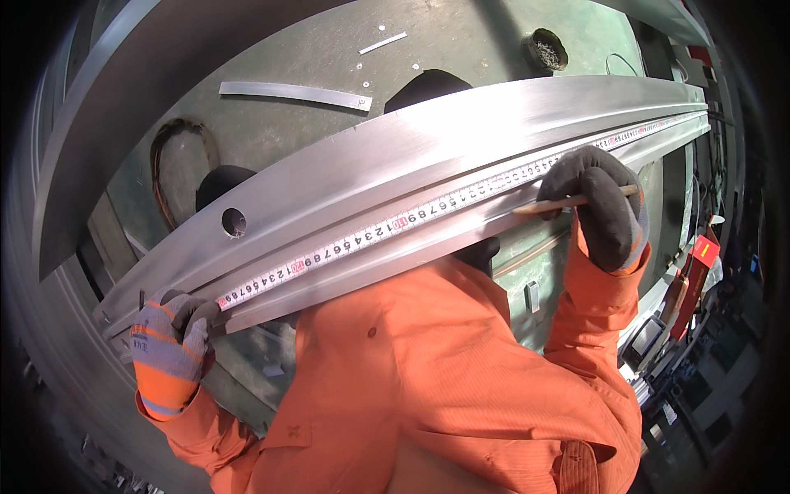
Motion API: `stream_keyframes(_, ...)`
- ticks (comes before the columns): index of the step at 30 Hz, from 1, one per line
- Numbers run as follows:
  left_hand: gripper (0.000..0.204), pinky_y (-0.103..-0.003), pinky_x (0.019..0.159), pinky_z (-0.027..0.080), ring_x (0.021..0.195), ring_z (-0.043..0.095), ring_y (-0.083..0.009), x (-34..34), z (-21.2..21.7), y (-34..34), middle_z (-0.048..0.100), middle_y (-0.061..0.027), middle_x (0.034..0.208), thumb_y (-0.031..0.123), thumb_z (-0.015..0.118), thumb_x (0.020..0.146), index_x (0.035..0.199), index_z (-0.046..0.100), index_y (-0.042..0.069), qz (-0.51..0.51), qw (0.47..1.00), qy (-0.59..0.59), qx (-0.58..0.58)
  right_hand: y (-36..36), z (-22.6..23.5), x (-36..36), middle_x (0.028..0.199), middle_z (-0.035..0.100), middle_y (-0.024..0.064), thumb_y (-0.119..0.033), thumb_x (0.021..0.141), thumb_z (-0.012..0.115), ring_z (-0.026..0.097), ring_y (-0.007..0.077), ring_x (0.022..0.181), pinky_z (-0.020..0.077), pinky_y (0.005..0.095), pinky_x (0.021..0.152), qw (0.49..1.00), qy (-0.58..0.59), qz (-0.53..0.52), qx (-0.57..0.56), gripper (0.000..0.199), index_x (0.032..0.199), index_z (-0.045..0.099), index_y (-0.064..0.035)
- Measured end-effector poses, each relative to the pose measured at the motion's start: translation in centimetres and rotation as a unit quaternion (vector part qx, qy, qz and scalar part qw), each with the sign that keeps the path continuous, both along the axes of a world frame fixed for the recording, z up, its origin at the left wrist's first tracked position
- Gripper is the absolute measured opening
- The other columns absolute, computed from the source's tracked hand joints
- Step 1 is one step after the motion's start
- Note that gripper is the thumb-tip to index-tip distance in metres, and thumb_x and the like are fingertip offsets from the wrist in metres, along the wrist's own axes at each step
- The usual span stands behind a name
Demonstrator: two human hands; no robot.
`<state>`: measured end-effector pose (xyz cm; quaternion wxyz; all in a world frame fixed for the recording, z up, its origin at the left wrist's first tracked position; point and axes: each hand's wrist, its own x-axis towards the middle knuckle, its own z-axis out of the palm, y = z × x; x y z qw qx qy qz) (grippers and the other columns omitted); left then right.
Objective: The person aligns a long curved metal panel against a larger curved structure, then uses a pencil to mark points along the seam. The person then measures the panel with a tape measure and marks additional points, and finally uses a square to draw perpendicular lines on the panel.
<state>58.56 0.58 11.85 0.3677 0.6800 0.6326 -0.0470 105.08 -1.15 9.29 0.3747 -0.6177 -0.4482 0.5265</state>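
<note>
Lower left, the gloved left hand (171,350) pinches a white measuring tape (428,212) onto a long silver metal profile (387,165); centre right, the right hand (601,206) grips a thin wooden pencil (551,205).

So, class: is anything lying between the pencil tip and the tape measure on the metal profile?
Nothing visible does. The right hand holds the pencil with its tip right beside the tape measure, which lies bare along the metal profile. The left hand pins the tape's far end, well clear.
</note>
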Motion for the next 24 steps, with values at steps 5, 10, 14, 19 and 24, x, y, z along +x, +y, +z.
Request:
stream_keyframes(5, 0.015, -0.032, 0.054, 0.043, 0.055, 0.051, -0.0187, -2.1, 4.8, -0.6, 0.053, -0.0083, 0.077, 0.009, 0.06, 0.085, 0.083, 0.063, -0.005, -0.086, 0.99, -0.111, -0.009, -2.1, 0.2, 7.6, 0.099, 0.073, 0.0242, -0.035, 0.105, 0.046, 0.074, 0.0347, 0.095, 0.0594, 0.0455, 0.088, 0.994, 0.053, 0.092, -0.019, 0.044, 0.092, 0.066, 0.0009)
stream_keyframes(10, 0.021, -0.033, 0.057, 0.043, 0.061, 0.054, -0.0191, -1.7, 5.2, -0.8, 0.055, -0.0099, 0.078, 0.015, 0.062, 0.085, 0.085, 0.064, -0.006, 0.012, 0.997, -0.062, -0.046, -3.9, -4.8, 11.8, 0.126, 0.059, 0.0404, -0.018, 0.102, 0.053, 0.073, 0.0391, 0.088, 0.0653, 0.0471, 0.076, 0.928, 0.286, -0.157, 0.179, 0.029, 0.11, 0.064, 0.0079)
stream_keyframes(14, 0.021, -0.034, 0.053, 0.041, 0.062, 0.057, -0.0215, -1.0, 4.3, -0.2, 0.057, -0.0096, 0.079, 0.019, 0.065, 0.09, 0.086, 0.068, -0.001, -0.017, 0.999, -0.041, 0.014, -3.8, -6.0, 12.1, 0.108, 0.07, 0.0292, -0.016, 0.103, 0.054, 0.072, 0.0273, 0.08, 0.061, 0.0309, 0.064, 0.928, 0.245, -0.179, 0.216, 0.027, 0.109, 0.066, 0.007)
stream_keyframes(19, 0.034, -0.039, 0.087, 0.054, 0.1, 0.069, -0.0293, -2.3, 3.1, -3.1, 0.072, -0.0118, 0.107, 0.032, 0.061, 0.098, 0.119, 0.071, 0.006, 0.19, 0.975, -0.034, -0.109, -1.3, -3.4, 10.4, 0.092, 0.072, 0.0113, -0.053, 0.093, 0.072, 0.067, 0.0131, 0.071, 0.057, 0.0261, 0.064, 0.945, 0.136, -0.235, 0.182, 0.053, 0.097, 0.068, -0.0002)
stream_keyframes(24, 0.028, -0.037, 0.081, 0.056, 0.096, 0.068, -0.0232, -0.7, 3.4, -1.2, 0.072, -0.0114, 0.107, 0.02, 0.064, 0.097, 0.12, 0.072, 0.007, 0.155, 0.977, -0.008, -0.144, -1.2, -4.8, 11.1, 0.097, 0.072, 0.022, -0.017, 0.105, 0.049, 0.061, 0.0135, 0.064, 0.0518, 0.0255, 0.056, 0.944, 0.085, -0.195, 0.254, 0.023, 0.096, 0.065, -0.0018)
